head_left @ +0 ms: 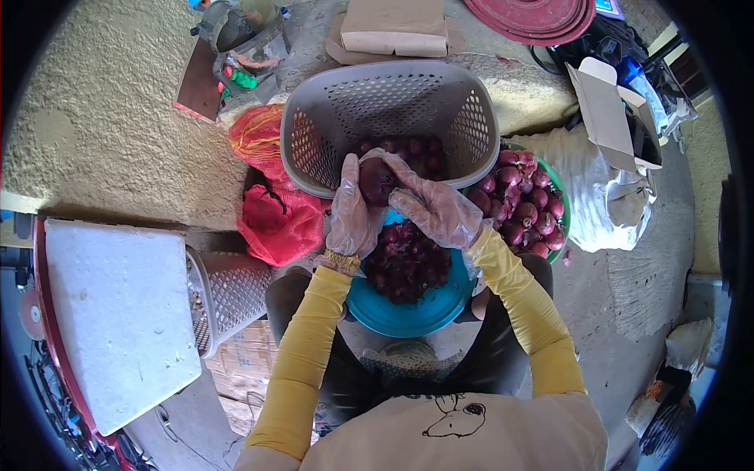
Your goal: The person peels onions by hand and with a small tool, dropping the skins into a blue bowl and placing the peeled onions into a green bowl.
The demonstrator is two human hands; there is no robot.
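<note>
A large dark red onion [377,182] is held between my two hands, above the front rim of a grey perforated basket [314,184]. My left hand [355,210], in a clear plastic glove, holds the onion's left side. My right hand [440,206], gloved the same way, has its fingers on the top and right of it. More red onions [412,147] lie in the bottom of the basket. Below my hands, a blue basin [404,318] holds a heap of dark red peelings or onions [408,267]; I cannot tell which.
A green basin [559,177] of red onions stands right of the basket, beside a white sack [601,212]. Red mesh bags [279,224] lie to the left. Further left are a second perforated basket [236,286] and a white foam board [118,314]. Cardboard [393,27] lies behind.
</note>
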